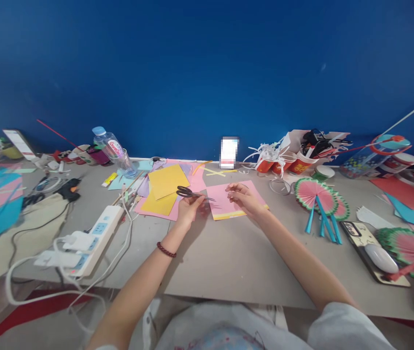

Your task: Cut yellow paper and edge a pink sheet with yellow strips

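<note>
Dark-handled scissors (185, 191) are in my left hand (191, 208), pinched near the middle. Their finger loops point to the left and the blades to the right. My right hand (246, 199) hovers over a pink sheet of paper (219, 197), its fingers curved and a little apart, with nothing visible between them. A yellow strip (230, 215) runs along the near edge of that sheet. Left of the scissors lie yellow sheets (168, 180), overlapping pink and purple paper.
A white power strip (99, 238) with plugs and cables lies at left, near a plastic bottle (114, 148). Folded paper fans (316, 194), a phone with a white mouse (381, 257) on it, and paper cups (299, 164) stand or lie at right. A blue wall rises behind.
</note>
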Demonstrator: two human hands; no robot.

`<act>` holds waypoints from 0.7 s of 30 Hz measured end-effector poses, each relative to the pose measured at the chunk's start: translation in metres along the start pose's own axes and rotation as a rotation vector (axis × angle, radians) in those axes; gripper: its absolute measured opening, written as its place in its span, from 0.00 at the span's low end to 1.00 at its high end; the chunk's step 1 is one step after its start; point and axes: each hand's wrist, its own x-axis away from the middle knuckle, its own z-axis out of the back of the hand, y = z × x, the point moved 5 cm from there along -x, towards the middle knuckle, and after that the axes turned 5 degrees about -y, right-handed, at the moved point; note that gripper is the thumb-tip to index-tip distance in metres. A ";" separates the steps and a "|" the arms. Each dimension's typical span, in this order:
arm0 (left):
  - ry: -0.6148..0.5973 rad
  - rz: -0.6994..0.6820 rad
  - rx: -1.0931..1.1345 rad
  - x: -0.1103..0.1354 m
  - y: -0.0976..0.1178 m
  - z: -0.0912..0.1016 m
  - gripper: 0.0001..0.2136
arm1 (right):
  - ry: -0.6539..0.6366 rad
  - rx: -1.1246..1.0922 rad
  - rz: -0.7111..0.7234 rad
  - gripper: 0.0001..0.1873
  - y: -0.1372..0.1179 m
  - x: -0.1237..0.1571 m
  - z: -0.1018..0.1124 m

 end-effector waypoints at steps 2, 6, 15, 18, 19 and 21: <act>0.001 0.000 -0.006 0.000 0.000 0.000 0.17 | 0.006 -0.002 -0.016 0.14 0.001 0.000 -0.001; -0.014 -0.110 -0.198 -0.002 0.009 0.001 0.15 | 0.044 0.001 -0.057 0.14 0.001 -0.001 -0.001; -0.018 -0.506 -1.089 0.010 0.032 -0.006 0.08 | 0.359 0.398 -0.023 0.18 0.009 0.042 0.037; -0.066 -0.446 -1.162 0.007 0.026 -0.007 0.08 | 0.449 0.477 0.044 0.19 0.012 0.065 0.048; -0.077 -0.420 -1.167 0.005 0.023 -0.006 0.08 | 0.456 0.479 0.049 0.19 0.015 0.071 0.050; -0.089 -0.377 -1.169 0.003 0.020 -0.005 0.08 | 0.455 0.463 0.047 0.18 0.019 0.079 0.050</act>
